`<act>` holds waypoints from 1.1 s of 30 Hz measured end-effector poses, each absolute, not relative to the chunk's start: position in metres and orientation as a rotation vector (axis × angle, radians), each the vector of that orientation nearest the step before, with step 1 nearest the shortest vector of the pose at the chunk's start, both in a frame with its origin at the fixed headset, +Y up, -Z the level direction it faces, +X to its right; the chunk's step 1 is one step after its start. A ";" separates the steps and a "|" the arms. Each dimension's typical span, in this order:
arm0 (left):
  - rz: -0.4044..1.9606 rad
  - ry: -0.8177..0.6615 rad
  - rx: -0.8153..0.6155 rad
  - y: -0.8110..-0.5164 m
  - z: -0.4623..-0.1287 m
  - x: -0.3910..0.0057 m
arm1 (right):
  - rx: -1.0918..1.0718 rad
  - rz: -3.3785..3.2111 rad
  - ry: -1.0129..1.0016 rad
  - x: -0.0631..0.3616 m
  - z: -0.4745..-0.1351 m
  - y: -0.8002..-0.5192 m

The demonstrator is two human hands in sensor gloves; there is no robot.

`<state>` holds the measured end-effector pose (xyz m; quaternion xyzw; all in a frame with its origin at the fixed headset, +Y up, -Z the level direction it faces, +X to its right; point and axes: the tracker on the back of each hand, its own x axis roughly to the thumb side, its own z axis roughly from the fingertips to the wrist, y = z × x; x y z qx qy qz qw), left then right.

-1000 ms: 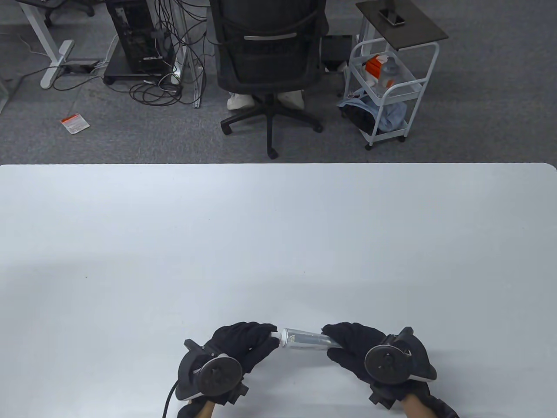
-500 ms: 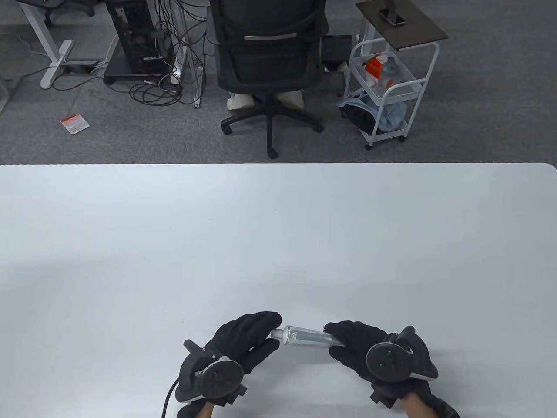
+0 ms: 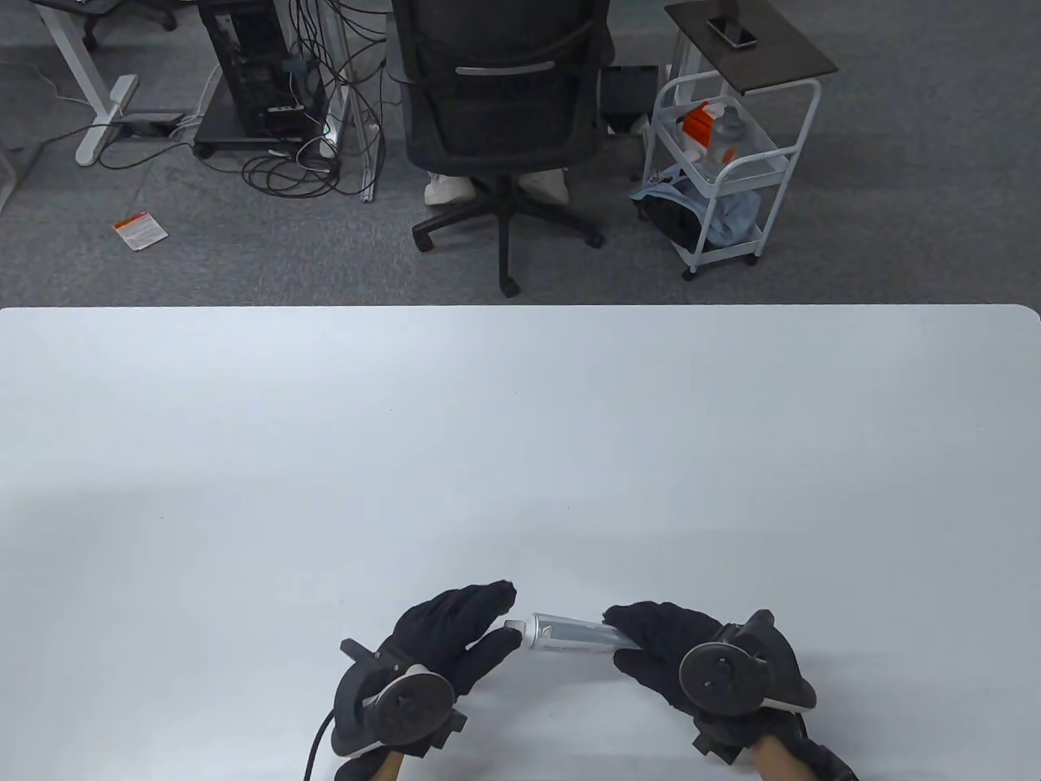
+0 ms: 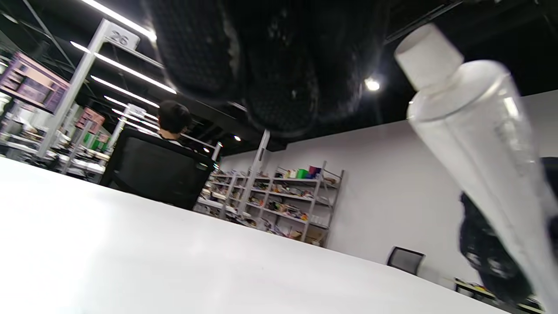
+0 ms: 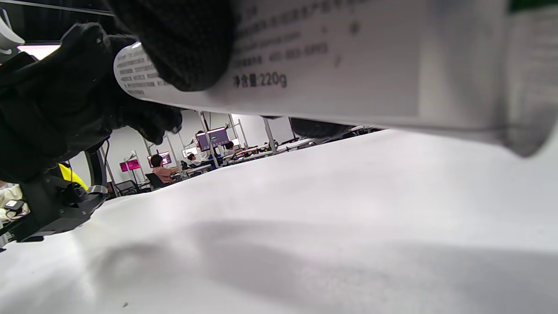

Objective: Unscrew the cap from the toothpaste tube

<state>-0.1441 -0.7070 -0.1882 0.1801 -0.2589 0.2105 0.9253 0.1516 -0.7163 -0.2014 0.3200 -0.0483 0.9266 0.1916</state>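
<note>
A silvery toothpaste tube [image 3: 569,634] is held level just above the white table [image 3: 520,447] near its front edge, with its white cap [image 3: 514,626] pointing left. My right hand [image 3: 638,639] grips the tube's tail end; its printed side shows in the right wrist view [image 5: 348,65]. My left hand [image 3: 508,616] is open at the cap end, with fingers above the cap and thumb below. In the left wrist view the cap [image 4: 427,54] sits on the tube's [image 4: 479,144] neck, and my fingers [image 4: 279,87] hang beside it without touching it.
Wide bare table surface lies beyond and to both sides of the hands. Past the far edge stand a black office chair [image 3: 504,106] and a white trolley [image 3: 724,171] on the floor.
A second ago my left fingers were closed over the cap. They have since lifted off and spread, so the cap now shows. The right hand and tube have barely moved.
</note>
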 end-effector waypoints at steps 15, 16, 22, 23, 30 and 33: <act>0.442 -0.529 0.340 -0.707 -0.190 -0.139 | 0.925 2.590 -0.120 0.149 -0.200 -0.716; 0.445 -0.519 0.347 -0.707 -0.190 -0.139 | 0.929 2.590 -0.119 0.149 -0.200 -0.716; 0.451 -0.490 0.354 -0.708 -0.190 -0.139 | 0.924 2.591 -0.112 0.148 -0.201 -0.717; 0.456 -0.494 0.354 -0.708 -0.190 -0.139 | 0.920 2.592 -0.112 0.149 -0.201 -0.717; 0.543 -0.592 0.272 -0.705 -0.193 -0.148 | 0.903 2.579 -0.122 0.152 -0.202 -0.716; 0.503 -0.585 0.279 -0.705 -0.192 -0.145 | 0.909 2.578 -0.120 0.151 -0.201 -0.716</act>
